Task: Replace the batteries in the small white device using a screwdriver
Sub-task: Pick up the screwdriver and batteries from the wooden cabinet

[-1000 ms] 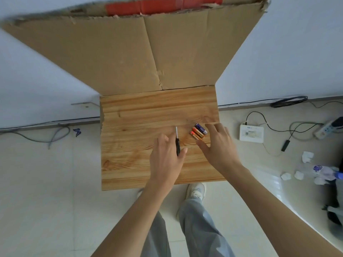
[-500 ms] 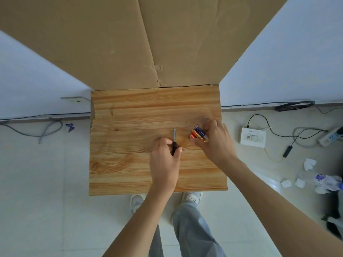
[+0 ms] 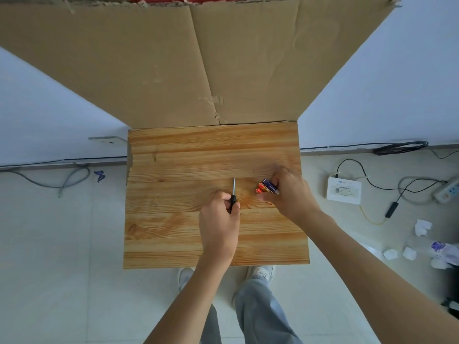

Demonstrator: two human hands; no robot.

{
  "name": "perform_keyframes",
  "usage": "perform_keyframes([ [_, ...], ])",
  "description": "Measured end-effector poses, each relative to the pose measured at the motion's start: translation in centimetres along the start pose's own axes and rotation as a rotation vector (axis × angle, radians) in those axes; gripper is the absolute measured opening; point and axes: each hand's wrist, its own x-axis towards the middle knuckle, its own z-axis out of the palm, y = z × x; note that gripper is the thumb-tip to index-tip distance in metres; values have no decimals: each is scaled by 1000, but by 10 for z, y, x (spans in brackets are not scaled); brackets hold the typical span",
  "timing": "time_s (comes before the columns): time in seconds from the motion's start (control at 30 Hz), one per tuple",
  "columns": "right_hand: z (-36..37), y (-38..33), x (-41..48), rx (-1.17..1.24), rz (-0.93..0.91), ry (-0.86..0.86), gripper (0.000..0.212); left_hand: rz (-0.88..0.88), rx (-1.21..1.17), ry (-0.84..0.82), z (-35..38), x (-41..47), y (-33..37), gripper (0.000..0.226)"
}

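A small screwdriver (image 3: 233, 193) with a black handle and thin metal shaft lies on the wooden table (image 3: 173, 170), tip pointing away from me. My left hand (image 3: 219, 219) is closed around its handle. Just to the right, several batteries (image 3: 267, 188), orange and blue-purple, sit in a cluster. My right hand (image 3: 289, 192) pinches the blue-purple battery on top of the cluster, and its fingers hide the right part of the cluster. No small white device shows on the table.
A large cardboard sheet (image 3: 198, 60) stands against the wall behind the table. On the floor to the right lie a white router box (image 3: 344, 191), cables, a power strip (image 3: 447, 191) and crumpled tissues. My feet (image 3: 260, 273) stand under the table's near edge.
My left hand has closed tighter around the screwdriver handle. My right hand went from hovering over the batteries to pinching the blue-purple one.
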Motion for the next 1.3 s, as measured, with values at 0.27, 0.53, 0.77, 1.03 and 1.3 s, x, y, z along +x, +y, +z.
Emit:
perform_keyframes([
  [0.27,1,-4,3,-60,-54,-47,49,7,-39,-8,-7,6,-6,11],
  [0.53,-2,-10,1,-173,-110,-60,48,12,-49,-8,-15,11,-11,12],
  [0.77,-5,-14,0,-182,-103,-99,48,10,-68,-8,-21,10,-11,10],
  [1.03,-2,-22,-9,-210,-124,-109,43,-1,-93,-2,-29,10,-11,9],
  [1.3,3,-12,-20,-97,-208,-10,25,-13,-118,-20,-35,9,-11,11],
])
